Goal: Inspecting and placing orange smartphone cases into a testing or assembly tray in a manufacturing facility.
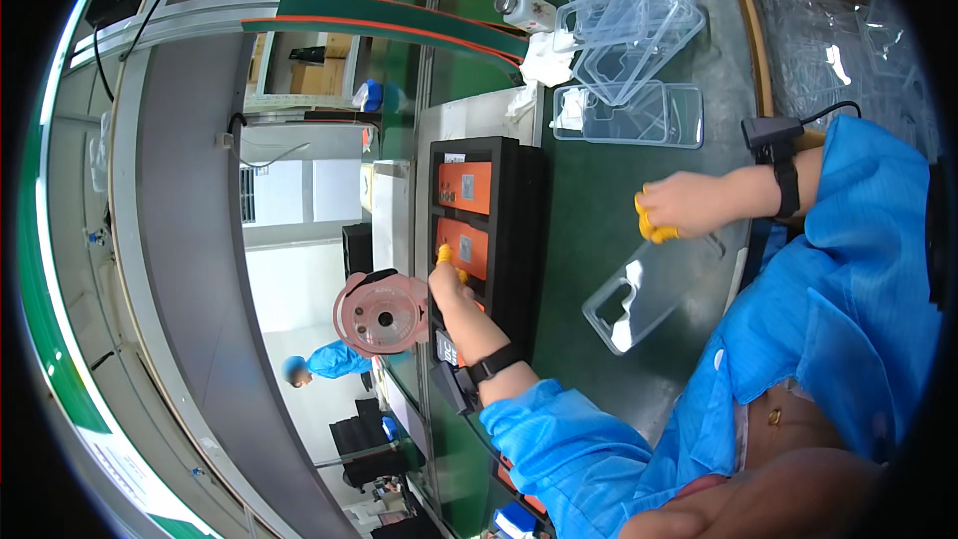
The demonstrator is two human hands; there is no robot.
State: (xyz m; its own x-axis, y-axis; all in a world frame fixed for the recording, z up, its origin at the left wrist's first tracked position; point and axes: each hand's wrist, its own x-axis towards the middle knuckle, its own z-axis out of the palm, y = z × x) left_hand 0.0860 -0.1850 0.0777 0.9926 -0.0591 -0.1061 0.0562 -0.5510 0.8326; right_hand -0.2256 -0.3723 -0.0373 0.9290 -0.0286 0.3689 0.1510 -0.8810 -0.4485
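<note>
My left hand (pixel 451 281) reaches to a black tray (pixel 514 230) holding orange panels (pixel 464 248) with pale square labels. Its yellow-capped fingertips are apart, at the surface of one panel; nothing shows between them. My right hand (pixel 684 205), also with yellow finger covers, is closed at the edge of a clear plastic case part (pixel 649 299) with a cutout. That part slants over the green worktop, and its gripped edge is partly hidden by my fingers. A pink tape reel (pixel 384 314) is beside my left hand.
Clear plastic cases (pixel 634 20) are piled at the far right, near a white bottle (pixel 526 12) and white tissue (pixel 547 60). A box of bagged clear parts (pixel 828 50) stands beyond the bench edge. Another person (pixel 334 361) in blue is in the background.
</note>
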